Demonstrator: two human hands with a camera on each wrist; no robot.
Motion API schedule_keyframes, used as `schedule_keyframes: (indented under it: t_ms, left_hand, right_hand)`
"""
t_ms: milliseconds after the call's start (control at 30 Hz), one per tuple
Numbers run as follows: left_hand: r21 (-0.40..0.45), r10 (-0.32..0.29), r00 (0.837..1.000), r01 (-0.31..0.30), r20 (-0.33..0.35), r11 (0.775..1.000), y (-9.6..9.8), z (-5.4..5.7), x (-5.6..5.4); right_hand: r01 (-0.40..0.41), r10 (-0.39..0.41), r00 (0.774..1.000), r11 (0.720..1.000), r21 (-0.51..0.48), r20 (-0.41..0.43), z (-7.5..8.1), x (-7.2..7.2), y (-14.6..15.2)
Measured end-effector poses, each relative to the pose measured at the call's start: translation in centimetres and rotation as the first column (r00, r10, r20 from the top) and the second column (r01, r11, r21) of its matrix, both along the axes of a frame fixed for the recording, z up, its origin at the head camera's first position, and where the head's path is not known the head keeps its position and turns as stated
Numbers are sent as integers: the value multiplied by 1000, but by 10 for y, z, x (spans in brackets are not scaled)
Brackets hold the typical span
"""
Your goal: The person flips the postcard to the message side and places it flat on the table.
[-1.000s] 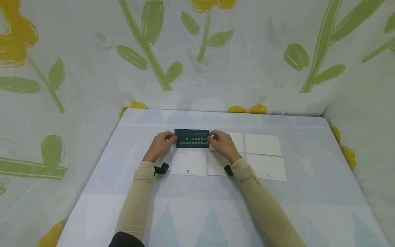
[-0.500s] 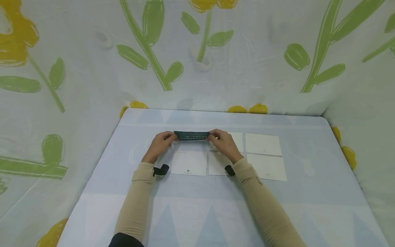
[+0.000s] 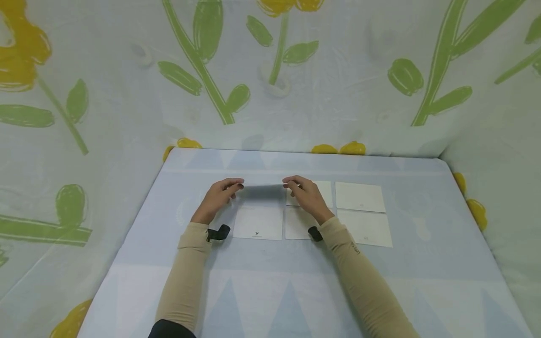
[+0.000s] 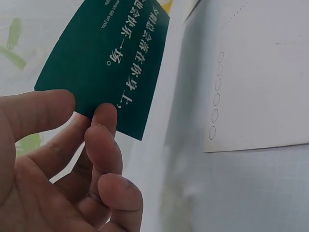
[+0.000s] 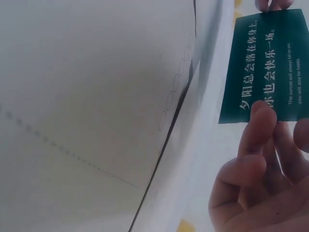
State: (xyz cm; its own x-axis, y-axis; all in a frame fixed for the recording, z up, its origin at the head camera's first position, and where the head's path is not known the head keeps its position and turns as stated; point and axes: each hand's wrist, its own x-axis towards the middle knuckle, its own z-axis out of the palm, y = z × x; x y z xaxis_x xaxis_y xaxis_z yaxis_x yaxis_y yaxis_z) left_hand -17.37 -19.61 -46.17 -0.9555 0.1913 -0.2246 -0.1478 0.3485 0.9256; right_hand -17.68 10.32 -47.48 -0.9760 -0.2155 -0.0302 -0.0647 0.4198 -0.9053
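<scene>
A green postcard [image 4: 96,53] with white lettering is held up between my two hands above the table. In the head view it is turned almost edge-on, and only a thin line shows over its shadow. My left hand [image 3: 217,198] pinches one short end between thumb and fingers. The opposite short end is gripped by my right hand [image 3: 307,196], whose fingertips overlap the lettering in the right wrist view. Just below the hands lies a white postcard [image 3: 258,223] with a small dark mark. Another white postcard [image 3: 323,191] is partly covered by my right hand.
Farther right lie two more white postcards, an upper one [image 3: 360,197] and a lower one [image 3: 367,227]. One more white postcard [image 3: 296,223] sits under my right wrist. The pale blue table [image 3: 253,281] meets a floral curtain [image 3: 338,94] behind it.
The green postcard has tilted from its printed face showing, through a narrow strip, to nearly edge-on in the head view. Both hands keep their places at its ends.
</scene>
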Motion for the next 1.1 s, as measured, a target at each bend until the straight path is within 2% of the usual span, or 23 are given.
schedule_keyframes:
  t_ms: [167,233,400,500,633,733,867,967,1033,1100]
  left_hand:
    - [55,-13,999,11,39,998,1,6,1]
    - [83,-13,999,10,34,997,-1,1,0]
    - [95,-10,1000,10,1,995,-3,0,2]
    - [54,-5,1000,6,-26,999,-3,-1,2]
    - [-58,2,996,-7,-84,998,-2,-3,1]
    - [-155,-11,990,-11,-140,988,0,-5,2]
    - [-257,-16,980,-36,-198,966,3,-6,3]
    - [-349,-26,971,-60,-237,935,7,-7,3]
    - [-425,-49,963,-71,-264,902,9,-7,3]
    - [-522,-94,949,-82,-301,849,13,-6,4]
  right_hand:
    - [18,-18,1000,1000,7,10,1,1,0]
    - [22,-22,1000,1000,8,13,1,1,1]
    - [10,-10,1000,1000,4,12,-2,1,1]
    - [-5,5,1000,1000,17,1,-3,2,1]
    - [-22,23,1000,999,50,-8,-4,3,1]
    - [-28,29,1000,997,79,-10,-4,3,0]
    - [-39,43,999,992,120,-32,-4,4,-2]
    - [-51,59,997,988,143,-52,-4,4,-3]
    - [-59,71,995,983,172,-65,-5,4,-5]
    - [-62,82,993,975,213,-83,-5,3,-6]
